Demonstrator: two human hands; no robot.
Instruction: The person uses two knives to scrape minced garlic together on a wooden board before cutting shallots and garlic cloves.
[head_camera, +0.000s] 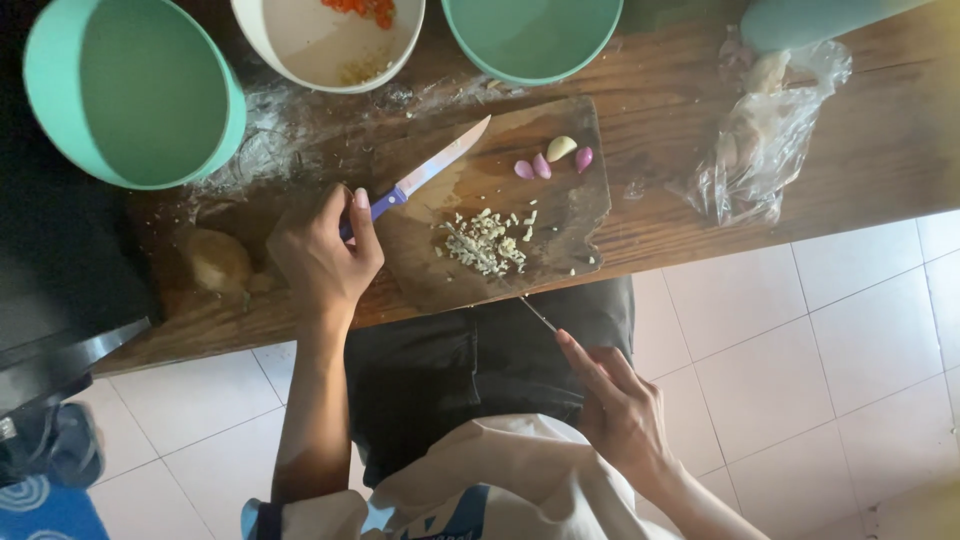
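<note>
A long brown wooden worktop (880, 150) carries a dark wooden chopping board (560, 215) at its near edge, with a small heap of minced pale garlic (485, 243) on it. The left hand (322, 258) has its fingers clamped on a blue-handled kitchen knife (425, 172). The right hand (622, 410), off the near edge, pinches a thin metal stick (537, 313).

Left hand (325, 258), forearm extended toward the cutting board (560, 215), fingers curled closed around a handle at the board's left edge. Right hand (620, 405), below the board's near edge, fingers half-extended, pinching a thin item; wrist bent.
</note>
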